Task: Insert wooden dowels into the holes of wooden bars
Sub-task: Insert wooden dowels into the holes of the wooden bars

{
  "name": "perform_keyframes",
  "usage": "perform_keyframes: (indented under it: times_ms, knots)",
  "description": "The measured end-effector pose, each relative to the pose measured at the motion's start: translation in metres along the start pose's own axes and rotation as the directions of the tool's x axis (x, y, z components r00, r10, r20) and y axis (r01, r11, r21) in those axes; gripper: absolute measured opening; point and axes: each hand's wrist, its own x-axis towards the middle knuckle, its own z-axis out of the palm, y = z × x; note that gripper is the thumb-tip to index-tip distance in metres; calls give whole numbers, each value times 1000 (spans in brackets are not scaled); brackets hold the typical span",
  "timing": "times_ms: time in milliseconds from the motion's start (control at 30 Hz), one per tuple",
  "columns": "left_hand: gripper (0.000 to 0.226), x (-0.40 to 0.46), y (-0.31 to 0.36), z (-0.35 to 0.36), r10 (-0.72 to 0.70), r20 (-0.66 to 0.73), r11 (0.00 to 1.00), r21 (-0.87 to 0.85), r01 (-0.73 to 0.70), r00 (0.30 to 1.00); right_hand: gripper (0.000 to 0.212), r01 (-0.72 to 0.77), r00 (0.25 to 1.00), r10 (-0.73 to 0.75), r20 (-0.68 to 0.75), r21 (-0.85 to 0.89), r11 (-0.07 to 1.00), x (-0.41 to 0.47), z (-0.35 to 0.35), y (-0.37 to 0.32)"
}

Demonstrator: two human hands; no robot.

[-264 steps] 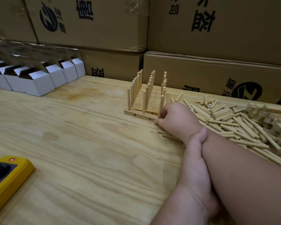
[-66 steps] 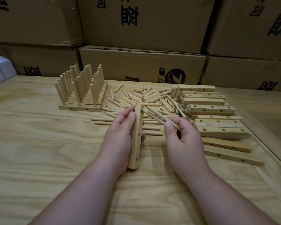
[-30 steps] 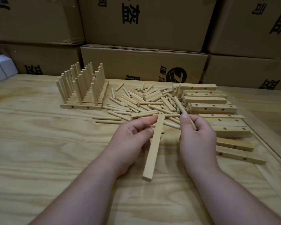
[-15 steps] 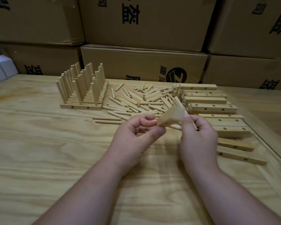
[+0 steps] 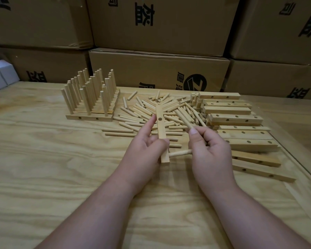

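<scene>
While my left hand grips a wooden bar pointing away from me above the table, my right hand curls around two dowels. One dowel sticks out leftward with its tip touching the near end of the bar. Loose dowels lie just beyond, spare bars to the right, finished bars with upright dowels far left, and cardboard boxes behind.

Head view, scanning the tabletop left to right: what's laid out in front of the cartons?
White boxes → finished bars with upright dowels → loose dowels → undowelled bars.
</scene>
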Motion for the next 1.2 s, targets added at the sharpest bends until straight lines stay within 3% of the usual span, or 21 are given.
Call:
perform_keyframes:
  times_ms: [67, 167, 267, 367, 600, 867, 1200]
  knots:
    - [68, 3, 1, 1, -21, -36, 999, -43, 20, 999, 20, 20, 999, -20, 44, 5, 1000, -1, 1, -2]
    - [33, 6, 0, 0, -13, -129, 1000, -23, 10, 992, 17, 46, 989, -52, 140, 45, 998, -5, 3, -8]
    - [23, 7, -1, -1, -28, -186, 1000, -15, 26, 982, 26, 43, 985, -54, 165, 68, 997, -7, 4, -9]
    - [22, 9, 0, -2, -42, -237, 999, -42, 33, 971, 17, 9, 993, -20, 116, 95, 995, -7, 4, -9]
    - [26, 12, 5, -5, -116, -272, 946, -324, 23, 955, 24, -69, 987, 95, -130, 192, 979, 1, -2, -4]
    - [30, 10, 6, -4, -93, -214, 952, -306, 24, 972, 20, -9, 998, 5, 64, 69, 998, -6, 5, -8]
    - [33, 10, 2, -1, -65, -197, 987, -154, 35, 978, 26, 31, 989, -46, 143, 108, 994, -7, 3, -10]
